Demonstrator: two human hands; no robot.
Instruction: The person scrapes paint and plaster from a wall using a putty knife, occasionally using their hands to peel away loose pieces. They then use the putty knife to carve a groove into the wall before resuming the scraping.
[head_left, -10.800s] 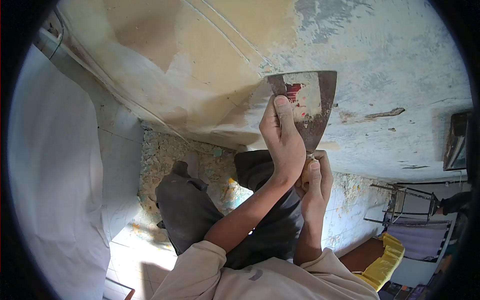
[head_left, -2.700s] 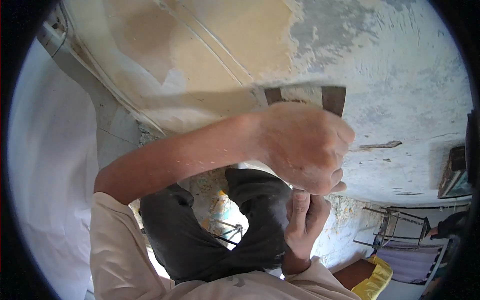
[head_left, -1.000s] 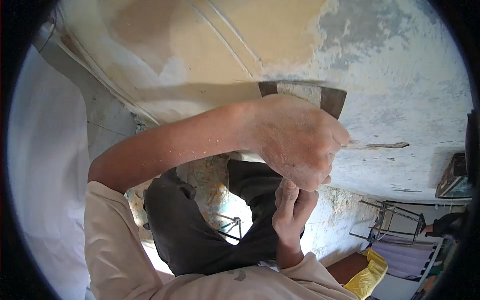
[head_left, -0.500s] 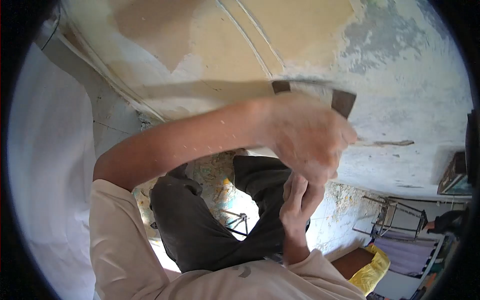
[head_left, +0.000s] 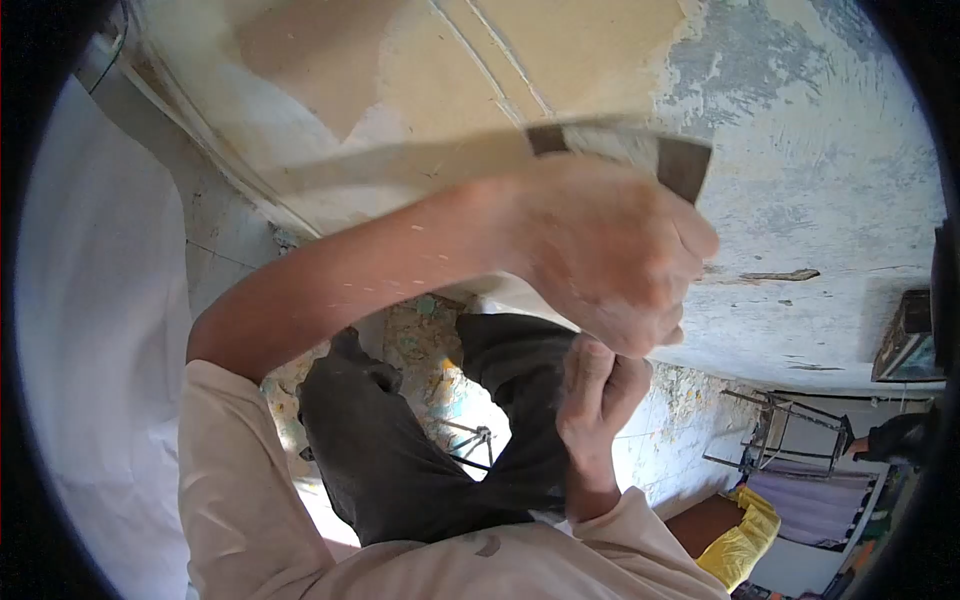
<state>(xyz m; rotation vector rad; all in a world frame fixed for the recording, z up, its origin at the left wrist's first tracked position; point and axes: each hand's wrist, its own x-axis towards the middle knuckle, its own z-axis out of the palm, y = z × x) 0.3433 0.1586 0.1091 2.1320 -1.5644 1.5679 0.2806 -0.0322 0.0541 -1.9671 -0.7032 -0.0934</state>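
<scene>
My left hand is closed around a scraper, its back toward me and slightly blurred. The scraper's wide, dark-ended metal blade shows past the knuckles, against or very near the wall. My right hand is just below, fingers curled in line with the tool and meeting the left hand. The handle is hidden by both hands. Around the blade, the wall has tan paint, pale bare areas and grey patches.
Flakes litter the floor below the wall. A small black tripod shows between my legs. White sheeting hangs at left. At right are a metal-framed stand, a dark-framed box and a person's yellow garment.
The scraper blade has moved a little up the wall, with my left hand following. My right hand has stayed almost in place.
</scene>
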